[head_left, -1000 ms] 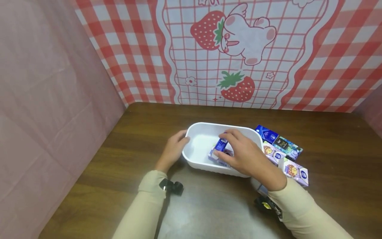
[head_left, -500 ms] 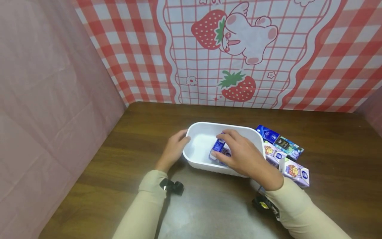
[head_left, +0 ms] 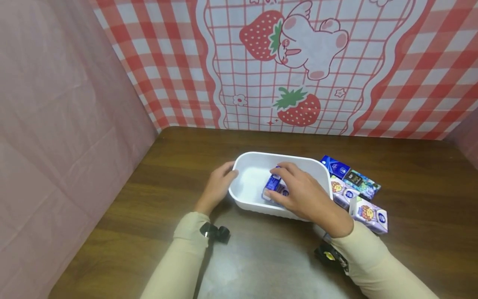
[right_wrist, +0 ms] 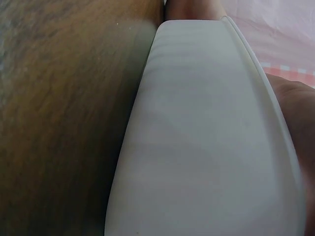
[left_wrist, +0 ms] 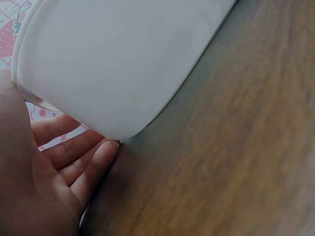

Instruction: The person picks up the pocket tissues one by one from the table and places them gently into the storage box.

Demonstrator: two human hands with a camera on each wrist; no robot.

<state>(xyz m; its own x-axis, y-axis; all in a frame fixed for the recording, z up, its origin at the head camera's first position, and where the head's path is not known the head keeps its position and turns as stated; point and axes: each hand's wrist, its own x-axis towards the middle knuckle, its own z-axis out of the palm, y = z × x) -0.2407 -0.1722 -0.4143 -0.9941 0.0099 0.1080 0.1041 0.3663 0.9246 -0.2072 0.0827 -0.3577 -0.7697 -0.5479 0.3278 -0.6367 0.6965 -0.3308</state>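
My left hand (head_left: 218, 185) holds the left end of a white plastic basin (head_left: 246, 178), its thumb over the rim. In the left wrist view, that hand's fingers (left_wrist: 88, 157) lie against the basin's outer side, low near the tabletop. Inside the basin, my right hand (head_left: 304, 195) pinches a blue pocket tissue pack (head_left: 271, 182) between thumb and fingers. Beneath and beside it shows part of another pack (head_left: 285, 192), mostly hidden by the hand. The right wrist view is filled by the basin's outer wall (right_wrist: 197, 137), with part of the right hand (right_wrist: 298, 108) beyond the rim.
Right of the basin lie a dark blue tissue pack (head_left: 336, 167), a teal floral pack (head_left: 361, 185) and two lilac cartoon packs, the nearer one (head_left: 369, 215) in front. A checked strawberry cloth (head_left: 179, 74) hangs behind the wooden table (head_left: 179, 166).
The right hand and the blue tissue pack have shifted slightly left and down inside the basin, then stayed nearly still. The left hand keeps its place at the basin's end.
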